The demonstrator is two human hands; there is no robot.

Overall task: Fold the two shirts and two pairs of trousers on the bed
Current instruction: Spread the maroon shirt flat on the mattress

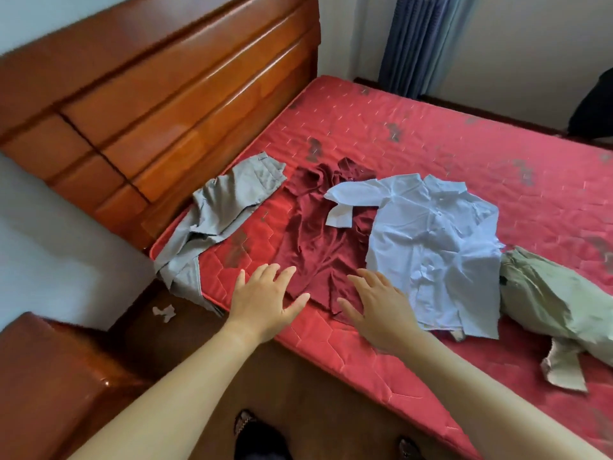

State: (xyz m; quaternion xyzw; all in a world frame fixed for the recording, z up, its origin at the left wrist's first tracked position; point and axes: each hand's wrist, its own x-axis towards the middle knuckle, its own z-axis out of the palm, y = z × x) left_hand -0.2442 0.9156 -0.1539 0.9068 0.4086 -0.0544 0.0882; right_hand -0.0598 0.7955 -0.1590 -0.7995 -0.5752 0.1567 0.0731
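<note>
Four garments lie unfolded on the red mattress [431, 134]. A dark red shirt [315, 234] is spread in the middle, near the front edge. A pale blue shirt [431, 234] lies to its right, one sleeve draped over the red one. Grey trousers [225, 207] are crumpled at the left by the headboard, hanging over the mattress corner. Olive trousers [544, 300] are bunched at the right. My left hand [265, 300] is flat with fingers spread at the red shirt's lower left hem. My right hand [378, 303] is flat at its lower right hem. Neither holds anything.
A wooden headboard [166, 94] runs along the left. A wooden bedside cabinet [49, 376] stands at the lower left, with a scrap of white paper [164, 312] on the floor beside it. Blue curtains [418, 41] hang at the back wall. My feet [258, 436] are below the bed edge.
</note>
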